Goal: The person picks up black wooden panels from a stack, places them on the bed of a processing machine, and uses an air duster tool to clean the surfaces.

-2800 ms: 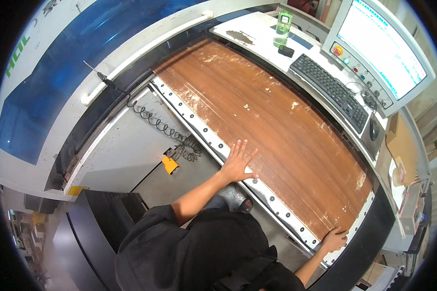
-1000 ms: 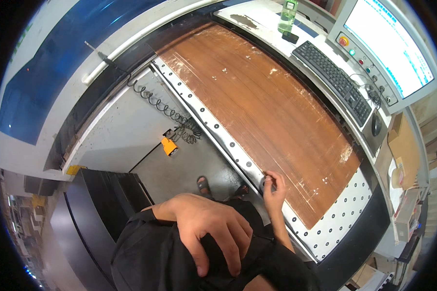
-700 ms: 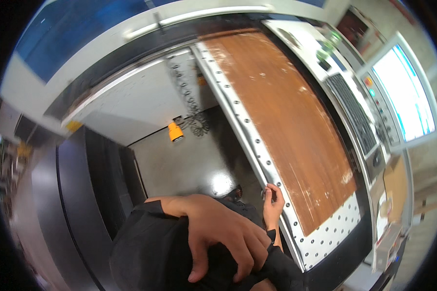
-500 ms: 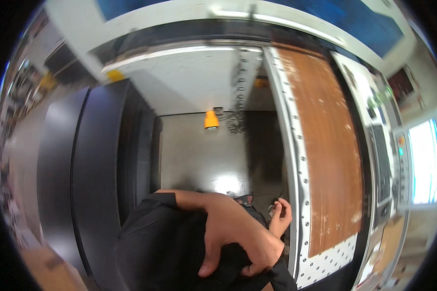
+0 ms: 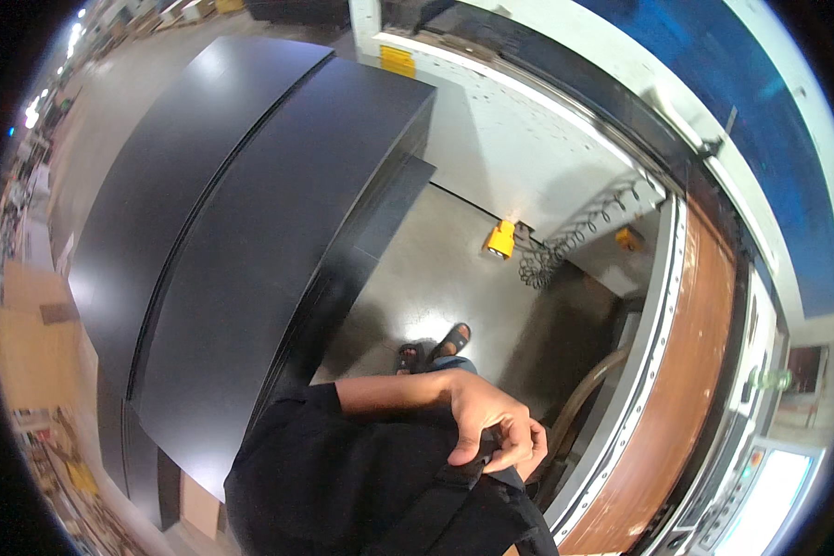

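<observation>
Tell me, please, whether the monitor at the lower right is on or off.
On: the monitor glows bright white, though its contents are too washed out to read.

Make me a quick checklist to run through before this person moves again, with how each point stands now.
1. Left hand off the brown board: ok, it is in front of the body.
2. Left hand empty: cannot tell, it is curled with its palm hidden.
3. Sandalled feet apart from the yellow device: ok.
4. Coiled black cable apart from the feet: ok, it is over by the pale machine wall.
5. Whole board in view: not ok, it runs out at the picture's lower edge.
</observation>
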### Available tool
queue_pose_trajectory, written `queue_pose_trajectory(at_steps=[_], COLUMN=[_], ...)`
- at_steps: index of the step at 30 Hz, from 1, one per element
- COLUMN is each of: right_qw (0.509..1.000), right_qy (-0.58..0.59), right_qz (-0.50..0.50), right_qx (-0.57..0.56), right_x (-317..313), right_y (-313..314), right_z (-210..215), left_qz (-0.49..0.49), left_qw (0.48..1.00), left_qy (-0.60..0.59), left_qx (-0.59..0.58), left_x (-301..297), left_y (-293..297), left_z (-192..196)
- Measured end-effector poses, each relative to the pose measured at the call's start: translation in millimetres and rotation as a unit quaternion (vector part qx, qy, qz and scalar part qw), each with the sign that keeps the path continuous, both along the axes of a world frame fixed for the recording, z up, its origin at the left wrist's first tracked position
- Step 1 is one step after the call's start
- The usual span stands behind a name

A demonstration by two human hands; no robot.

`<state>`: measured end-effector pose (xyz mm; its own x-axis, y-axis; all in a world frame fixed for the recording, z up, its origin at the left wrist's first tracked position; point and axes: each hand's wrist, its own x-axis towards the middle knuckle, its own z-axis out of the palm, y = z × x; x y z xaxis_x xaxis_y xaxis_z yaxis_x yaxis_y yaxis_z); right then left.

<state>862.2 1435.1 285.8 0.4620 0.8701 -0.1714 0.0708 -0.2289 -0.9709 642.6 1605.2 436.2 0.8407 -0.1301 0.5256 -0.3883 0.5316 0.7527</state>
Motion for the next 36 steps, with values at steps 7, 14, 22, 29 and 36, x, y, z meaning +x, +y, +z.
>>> queue_pose_trajectory(at_steps=[7,14,22,29,36], right_qw=[0.876,0.700,0.615,0.689,0.743], right_qy=[-0.250,-0.316,-0.169,0.122,0.160], right_qz=[0.409,0.629,0.768,0.633,0.550], right_qx=[-0.058,0.115,-0.059,-0.330,-0.346], right_x=[-53,-205,-319,-392,-446], right_y=[188,347,337,285,277], right_z=[32,33,-29,-60,-98], left_qz=[0.352,0.720,0.711,0.573,0.571], left_qw=[0.932,0.451,-0.063,-0.199,-0.341], left_qy=[0.085,0.522,0.697,0.792,0.744], left_qx=[0.014,0.082,0.063,-0.070,0.057], left_x=[-83,-189,-261,-260,-276], left_y=[34,18,-157,-313,-350], left_z=[-15,-69,-132,-180,-220])
